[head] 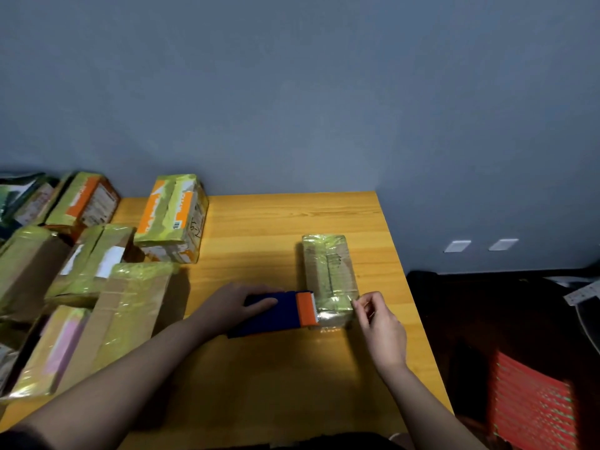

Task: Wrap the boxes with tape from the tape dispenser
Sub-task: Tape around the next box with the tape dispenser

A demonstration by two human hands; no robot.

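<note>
A small box (328, 271) wrapped in shiny yellowish tape lies on the wooden table (292, 219), right of centre. A dark blue tape dispenser (276, 315) with an orange cutter head sits against the box's near left corner. My left hand (233, 303) grips the dispenser's blue body from the left. A strip of tape (334, 308) runs from the cutter across the box's near end. My right hand (380, 323) is at the box's near right corner, and its thumb and fingers pinch the tape end there.
Several taped cardboard boxes (87, 264) are piled along the left side of the table, one with orange print (172, 216) standing at the back. The table's right edge drops to a dark floor with a red ribbed object (532, 404). A grey wall is behind.
</note>
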